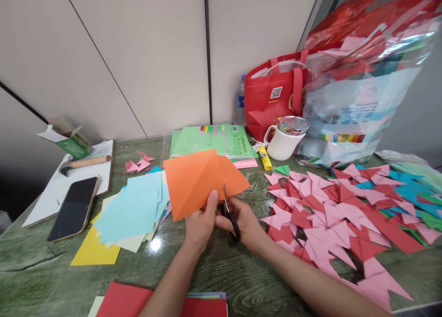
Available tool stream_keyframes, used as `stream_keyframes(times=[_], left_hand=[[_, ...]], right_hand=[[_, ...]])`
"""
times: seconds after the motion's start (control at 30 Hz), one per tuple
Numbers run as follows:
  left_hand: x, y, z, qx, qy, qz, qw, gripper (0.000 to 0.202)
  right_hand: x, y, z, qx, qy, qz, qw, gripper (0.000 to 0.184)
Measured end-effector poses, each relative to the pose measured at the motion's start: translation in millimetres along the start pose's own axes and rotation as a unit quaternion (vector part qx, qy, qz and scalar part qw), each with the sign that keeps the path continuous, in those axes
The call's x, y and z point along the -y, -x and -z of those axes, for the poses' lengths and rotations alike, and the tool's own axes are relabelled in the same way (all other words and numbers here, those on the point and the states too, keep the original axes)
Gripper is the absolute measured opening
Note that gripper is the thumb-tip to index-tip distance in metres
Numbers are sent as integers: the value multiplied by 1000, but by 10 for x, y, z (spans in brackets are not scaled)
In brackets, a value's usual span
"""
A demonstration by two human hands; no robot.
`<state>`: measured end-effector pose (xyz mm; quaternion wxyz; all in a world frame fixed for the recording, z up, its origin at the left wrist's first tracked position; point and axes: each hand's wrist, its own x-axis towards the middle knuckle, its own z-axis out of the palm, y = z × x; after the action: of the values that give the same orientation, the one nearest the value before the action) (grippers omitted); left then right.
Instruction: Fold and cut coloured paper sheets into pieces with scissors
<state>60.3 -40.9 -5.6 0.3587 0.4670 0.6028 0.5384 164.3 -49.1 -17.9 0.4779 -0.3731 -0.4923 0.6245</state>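
Observation:
Orange paper (193, 181) with diagonal crease lines is pinched in my left hand (203, 220), thumb on top, held above the table. My right hand (241, 222) grips black-handled scissors (232, 218), its fingers through the loops. The scissor blades point away from me and meet the paper at its right part, where a flap stands apart along a cut. To the left of my hands lies a loose stack of light blue and pale yellow paper squares (129, 211). At right spreads a heap of folded pink and red paper pieces (324, 211).
A phone (74, 209), a wooden-handled tool (86, 163) and a small green box (71, 142) are at left. Behind are green paper packs (214, 140), a glue stick (264, 158), a white mug (285, 144), a red bag (272, 96) and a clear plastic bag (362, 100). Red paper (124, 301) lies nearest me.

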Motion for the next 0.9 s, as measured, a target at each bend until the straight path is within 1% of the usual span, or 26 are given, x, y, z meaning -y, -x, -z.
stream_keyframes(times=[0.23, 0.47, 0.7, 0.9], left_hand=[[14, -6, -3, 2, 18, 2, 1000, 33], [0, -4, 6, -2, 13, -4, 1000, 28], [-19, 9, 0, 12, 33, 50, 998, 27], [51, 7, -16, 14, 68, 50, 996, 29]], right_hand=[[-37, -2, 1, -5, 5, -8, 1000, 39], [-42, -4, 0, 1, 3, -11, 1000, 40], [-28, 9, -31, -14, 6, -31, 999, 35], [-43, 3, -46, -30, -2, -37, 999, 33]])
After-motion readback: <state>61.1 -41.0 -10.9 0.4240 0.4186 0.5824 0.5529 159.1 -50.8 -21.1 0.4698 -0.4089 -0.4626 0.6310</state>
